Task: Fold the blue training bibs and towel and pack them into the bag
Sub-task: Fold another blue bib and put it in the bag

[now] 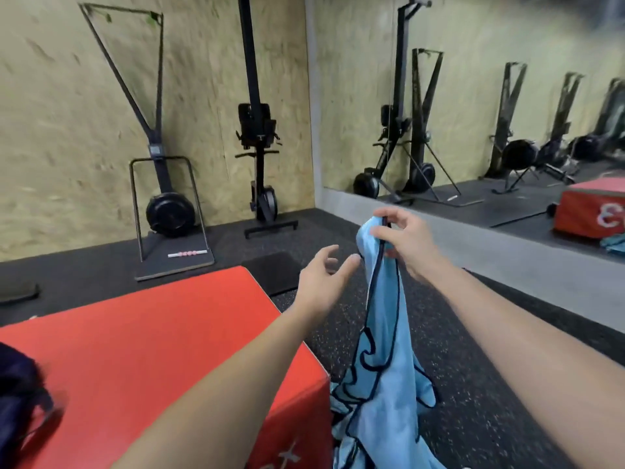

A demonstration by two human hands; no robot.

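While the right hand (404, 243) pinches the top edge of a light-blue training bib (382, 350) so it hangs straight at centre frame beside the red plyo box (152, 350), the empty left hand (323, 277) reaches over, fingers spread, likely to catch the other corner for folding.

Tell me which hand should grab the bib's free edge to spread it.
Left. The left hand is open beside the bib; the right hand already pinches its top.

Even indoor light, soft shadows, motion blur throughout, and wide-angle bending at the edges.
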